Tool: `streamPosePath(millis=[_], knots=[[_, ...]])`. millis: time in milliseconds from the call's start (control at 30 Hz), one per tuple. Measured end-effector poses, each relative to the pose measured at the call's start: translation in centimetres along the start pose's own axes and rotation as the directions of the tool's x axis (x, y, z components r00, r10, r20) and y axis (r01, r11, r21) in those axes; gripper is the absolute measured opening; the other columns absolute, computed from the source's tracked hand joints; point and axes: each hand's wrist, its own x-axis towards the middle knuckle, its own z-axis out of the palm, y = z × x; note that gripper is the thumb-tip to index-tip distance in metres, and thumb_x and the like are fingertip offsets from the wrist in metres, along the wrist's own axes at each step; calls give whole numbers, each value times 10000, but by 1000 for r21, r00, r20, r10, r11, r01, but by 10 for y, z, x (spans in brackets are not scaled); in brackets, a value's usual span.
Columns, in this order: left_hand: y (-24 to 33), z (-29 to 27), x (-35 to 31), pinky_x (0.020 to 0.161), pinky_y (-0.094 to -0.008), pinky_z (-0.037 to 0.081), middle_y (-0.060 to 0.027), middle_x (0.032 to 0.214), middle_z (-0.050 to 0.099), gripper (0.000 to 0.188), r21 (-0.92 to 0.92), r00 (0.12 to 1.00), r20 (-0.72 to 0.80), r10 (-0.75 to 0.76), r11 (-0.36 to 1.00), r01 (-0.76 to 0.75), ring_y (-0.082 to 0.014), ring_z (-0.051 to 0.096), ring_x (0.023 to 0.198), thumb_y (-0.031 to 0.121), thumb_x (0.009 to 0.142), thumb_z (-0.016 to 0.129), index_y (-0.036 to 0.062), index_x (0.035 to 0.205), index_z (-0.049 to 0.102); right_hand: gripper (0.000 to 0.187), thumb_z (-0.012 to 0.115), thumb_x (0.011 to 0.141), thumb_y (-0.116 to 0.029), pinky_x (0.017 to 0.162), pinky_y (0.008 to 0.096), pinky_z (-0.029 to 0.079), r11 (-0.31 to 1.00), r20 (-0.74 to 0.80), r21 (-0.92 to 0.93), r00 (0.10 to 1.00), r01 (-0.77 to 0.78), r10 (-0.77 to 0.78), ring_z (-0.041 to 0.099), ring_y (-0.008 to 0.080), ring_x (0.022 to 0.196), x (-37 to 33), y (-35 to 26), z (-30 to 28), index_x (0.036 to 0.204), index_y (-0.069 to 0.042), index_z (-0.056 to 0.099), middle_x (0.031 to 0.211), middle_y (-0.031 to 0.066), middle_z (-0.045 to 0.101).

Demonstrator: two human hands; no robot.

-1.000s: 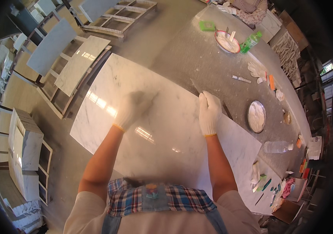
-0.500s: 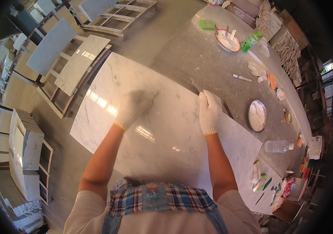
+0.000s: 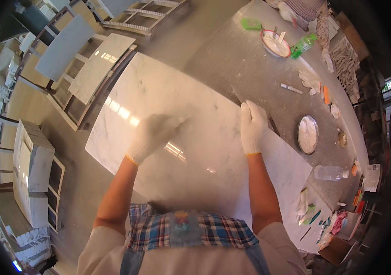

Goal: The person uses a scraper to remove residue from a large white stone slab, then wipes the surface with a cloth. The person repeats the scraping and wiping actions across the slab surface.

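Note:
A large polished white marble slab (image 3: 191, 151) with grey veins lies in front of me. My left hand (image 3: 152, 134), in a white knitted glove, is over its middle, fingers curled; the hand is blurred. Something narrow seems to stick out from its fingers toward the right, too smeared to name. My right hand (image 3: 253, 126), gloved alike, is at the slab's far right edge with its fingers pressed together. A thin dark strip (image 3: 274, 126) shows beside that hand, and I cannot tell whether the hand grips it.
On the grey worktop (image 3: 250, 64) are a bowl of white paste (image 3: 307, 134), a red-rimmed bowl (image 3: 275, 44), a clear bottle (image 3: 328, 173), a green bottle (image 3: 303, 46) and a white marker (image 3: 291, 88). Opposite, a co-worker's gloved hand (image 3: 327, 60) shows. Slabs rest on racks (image 3: 74, 121) at left.
My left hand has moved slightly nearer to me over the slab. My right hand stays by the edge. The whole view has shifted a little, and the co-worker's hands have moved.

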Motion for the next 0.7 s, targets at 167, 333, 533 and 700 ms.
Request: streamPosePath(millis=[167, 333, 533, 700], knots=[[-9, -5, -9, 822, -379, 531, -86, 1027, 726, 260, -56, 996, 29, 88, 995, -86, -283, 651, 888, 340, 944, 673, 142, 1094, 752, 177, 680, 937, -182, 852, 440, 493, 1000, 8, -6, 1000, -17, 17, 650, 326, 946, 1, -3, -1, 1023, -40, 741, 974, 142, 712], [-7, -6, -6, 795, -347, 558, -146, 991, 682, 343, 80, 989, 38, 146, 986, -149, -247, 690, 884, 157, 862, 773, 22, 1169, 706, 199, 671, 940, -197, 863, 435, 490, 999, 7, -6, 999, -43, 43, 649, 322, 945, 0, -6, -2, 1040, -40, 741, 970, 143, 711], [1, -4, -5, 802, -348, 565, -153, 993, 686, 347, 93, 996, 85, 23, 995, -31, -257, 694, 892, 145, 849, 776, 16, 1164, 709, 195, 673, 934, -189, 859, 434, 491, 998, 15, 17, 998, -57, 57, 650, 324, 938, 1, -5, -2, 1035, -35, 737, 967, 143, 710], [-11, -1, -7, 810, -351, 568, -150, 1003, 690, 347, 125, 978, 31, 206, 970, -208, -253, 685, 905, 130, 836, 775, 26, 1162, 718, 189, 671, 934, -182, 855, 435, 492, 999, 13, 26, 999, -44, 43, 652, 325, 936, 2, -4, -1, 1030, -31, 733, 964, 143, 710]])
